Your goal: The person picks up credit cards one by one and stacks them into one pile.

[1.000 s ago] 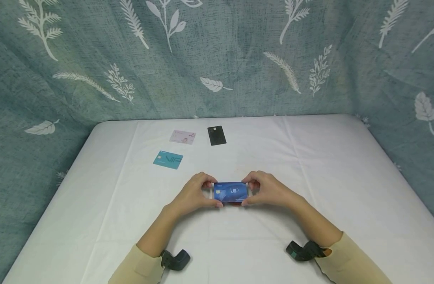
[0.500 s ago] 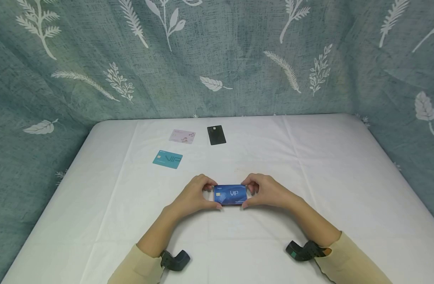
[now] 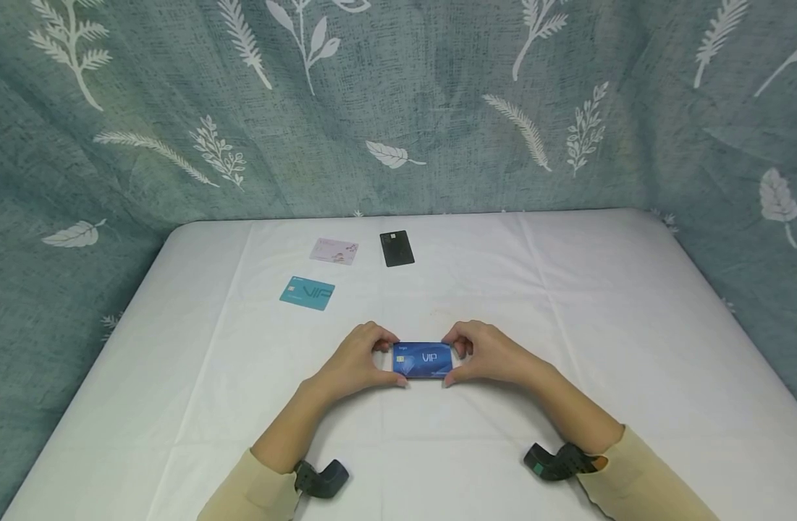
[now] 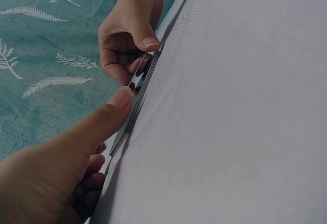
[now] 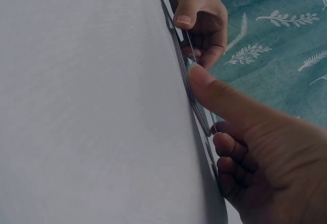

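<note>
Both hands pinch a blue bank card (image 3: 423,359) lettered "VIP", one at each short end. My left hand (image 3: 361,359) has its thumb at the near edge and fingertips at the far edge; my right hand (image 3: 494,353) mirrors it. From the left wrist view, the card is a thin line between the hands, held nearly flat close over a stack of thin cards (image 4: 137,106). The same stack (image 5: 185,76) shows edge-on in the right wrist view. In the head view the blue card covers the stack.
Beyond the hands, a teal "VIP" card (image 3: 308,293), a pale pink card (image 3: 334,251) and a black card (image 3: 397,248) lie flat on the white cloth-covered table (image 3: 600,311). A patterned green curtain (image 3: 437,108) hangs along the table's back edge.
Both hands have shifted slightly toward the body with the blue card. A reddish strip seen below the card's near edge a second ago is now covered. The other cards have stayed put.
</note>
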Tool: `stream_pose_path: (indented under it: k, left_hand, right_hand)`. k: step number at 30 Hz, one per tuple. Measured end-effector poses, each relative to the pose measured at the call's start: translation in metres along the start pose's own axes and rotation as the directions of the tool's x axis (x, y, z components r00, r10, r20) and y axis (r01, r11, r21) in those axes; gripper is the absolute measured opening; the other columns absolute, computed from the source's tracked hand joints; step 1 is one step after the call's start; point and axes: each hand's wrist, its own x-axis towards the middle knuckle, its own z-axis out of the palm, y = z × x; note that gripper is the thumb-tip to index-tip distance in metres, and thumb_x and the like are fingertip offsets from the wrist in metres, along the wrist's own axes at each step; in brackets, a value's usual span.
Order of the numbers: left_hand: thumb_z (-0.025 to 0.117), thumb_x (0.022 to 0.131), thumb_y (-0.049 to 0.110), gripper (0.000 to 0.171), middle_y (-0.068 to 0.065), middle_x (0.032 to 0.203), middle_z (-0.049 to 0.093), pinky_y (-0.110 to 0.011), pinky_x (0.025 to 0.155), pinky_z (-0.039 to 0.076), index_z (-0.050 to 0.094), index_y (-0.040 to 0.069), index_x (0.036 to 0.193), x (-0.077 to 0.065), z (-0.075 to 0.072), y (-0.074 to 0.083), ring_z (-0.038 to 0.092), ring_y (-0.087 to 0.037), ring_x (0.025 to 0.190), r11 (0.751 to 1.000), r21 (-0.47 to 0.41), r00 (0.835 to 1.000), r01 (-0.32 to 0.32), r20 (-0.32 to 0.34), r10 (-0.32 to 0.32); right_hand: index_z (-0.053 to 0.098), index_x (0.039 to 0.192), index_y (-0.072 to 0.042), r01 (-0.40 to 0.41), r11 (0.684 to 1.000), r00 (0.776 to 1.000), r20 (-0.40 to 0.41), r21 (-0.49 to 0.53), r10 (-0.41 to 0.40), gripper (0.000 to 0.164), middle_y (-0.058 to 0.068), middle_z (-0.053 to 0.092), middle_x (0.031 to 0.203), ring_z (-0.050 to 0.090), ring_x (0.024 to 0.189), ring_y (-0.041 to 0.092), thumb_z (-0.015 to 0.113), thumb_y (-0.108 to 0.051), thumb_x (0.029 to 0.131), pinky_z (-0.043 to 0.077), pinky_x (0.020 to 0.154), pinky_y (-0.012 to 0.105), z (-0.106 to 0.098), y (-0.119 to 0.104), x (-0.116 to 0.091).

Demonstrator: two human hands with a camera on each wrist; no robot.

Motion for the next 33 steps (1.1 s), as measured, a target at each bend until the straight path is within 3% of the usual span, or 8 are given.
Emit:
stream_pose_path:
  k: [15,33]
  left_hand:
    - [0.087,0.063,0.039,0.06,0.005,0.095,0.054,-0.032,0.082,0.041,0.063,0.012,0.111,-0.0011,-0.0005,0.0012,0.045,-0.01,0.089,1.0,0.01,1.0,0.009,0.022,-0.01]
    - [0.086,0.066,0.035,0.06,0.004,0.101,0.054,-0.033,0.087,0.041,0.061,0.011,0.115,-0.0017,-0.0033,-0.0012,0.045,-0.012,0.095,0.999,-0.036,0.997,0.03,0.071,-0.028]
  right_hand:
    - [0.064,0.103,-0.005,0.034,0.999,0.999,0.011,-0.017,-0.033,0.058,-0.003,0.053,0.078,0.046,0.073,0.012,0.088,-0.036,0.061,0.04,0.065,0.023,-0.0005,0.0,-0.0009]
    - [0.064,0.105,-0.006,0.009,1.0,1.0,0.002,-0.02,-0.009,0.058,-0.003,0.054,0.079,0.046,0.074,0.013,0.089,-0.034,0.059,0.04,0.066,0.024,0.0004,-0.0009,-0.0008]
